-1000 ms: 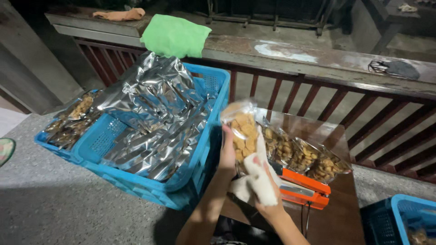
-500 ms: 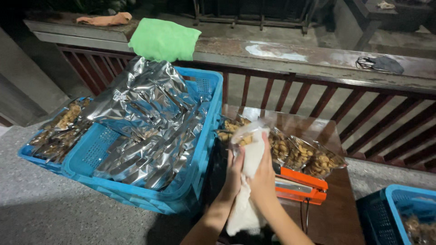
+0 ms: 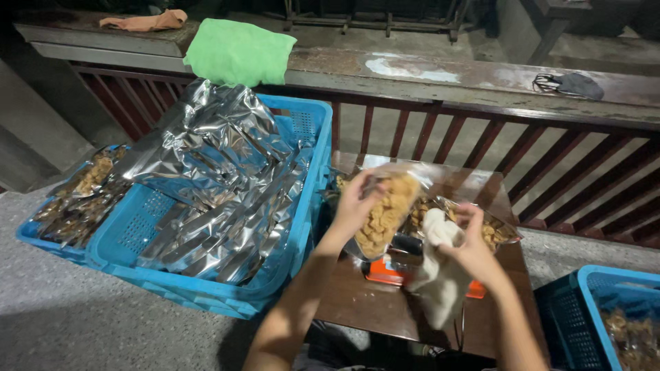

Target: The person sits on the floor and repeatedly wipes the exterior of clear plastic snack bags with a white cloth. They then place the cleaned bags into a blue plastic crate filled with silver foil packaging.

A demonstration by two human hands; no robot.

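My left hand (image 3: 357,203) is closed around a clear plastic pouch (image 3: 386,209) packed with pale, knobbly fried snack pieces; my fingers curl over its upper edge and it hangs tilted above the small brown table (image 3: 357,302). The film is glossy and crinkled, the filling rough and lumpy. My right hand (image 3: 474,251) pinches a soft, off-white cloth (image 3: 440,275) just beside the pouch, and the cloth's limp end drapes down toward me. Under both lies an orange flat tool (image 3: 381,271), mostly covered, so I cannot tell its full shape. Behind the pouch more clear snack bags (image 3: 498,230) lie flat on the tabletop, close to its far edge.

To my left a big blue plastic crate (image 3: 206,288) with perforated walls stands against the table's side, heaped with shiny, creased silver foil bags (image 3: 213,172) that overhang its rim. Beyond it a second blue crate (image 3: 48,233) holds darker filled bags. At my right another blue crate (image 3: 584,309) stands near the table corner, with a gap of grey floor between. A reddish wooden railing (image 3: 550,172) runs just behind the table, topped by a worn ledge carrying a green folded cloth (image 3: 237,51), an orange rag (image 3: 144,20) and a dark face mask (image 3: 570,84). The near strip of tabletop in front of the tool is bare wood.
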